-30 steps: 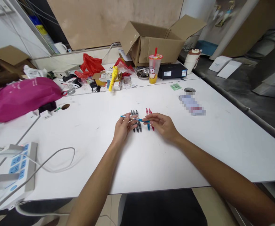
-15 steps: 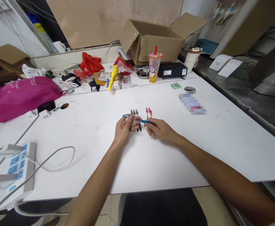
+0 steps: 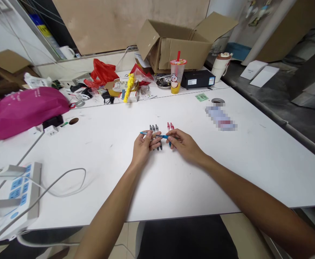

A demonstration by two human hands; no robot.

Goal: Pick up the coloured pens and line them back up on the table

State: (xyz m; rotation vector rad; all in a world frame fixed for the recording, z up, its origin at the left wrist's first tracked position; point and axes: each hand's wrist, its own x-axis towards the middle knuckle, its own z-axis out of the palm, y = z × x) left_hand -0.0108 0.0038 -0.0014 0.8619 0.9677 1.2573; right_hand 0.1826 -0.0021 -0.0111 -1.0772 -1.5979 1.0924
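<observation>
A thin blue pen [image 3: 157,135] lies crosswise between my two hands, just above the white table [image 3: 173,172]. My left hand [image 3: 142,147] pinches its left part with closed fingers. My right hand [image 3: 184,144] grips its right end, fingers curled. Behind the hands, three dark pens [image 3: 154,128] lie side by side on the table. Two red pens [image 3: 170,126] lie to their right, partly hidden by my right hand. A bit of another blue pen shows under my right fingers.
A power strip [image 3: 14,190] with a white cable [image 3: 65,183] sits at the near left. A magenta bag [image 3: 22,109] lies at the left. At the back stand a drink cup [image 3: 177,75], a black box [image 3: 197,79] and an open cardboard box [image 3: 173,45].
The blue pen has levelled out slightly and my right hand has shifted a little left along it. Both hands stay over the same spot.
</observation>
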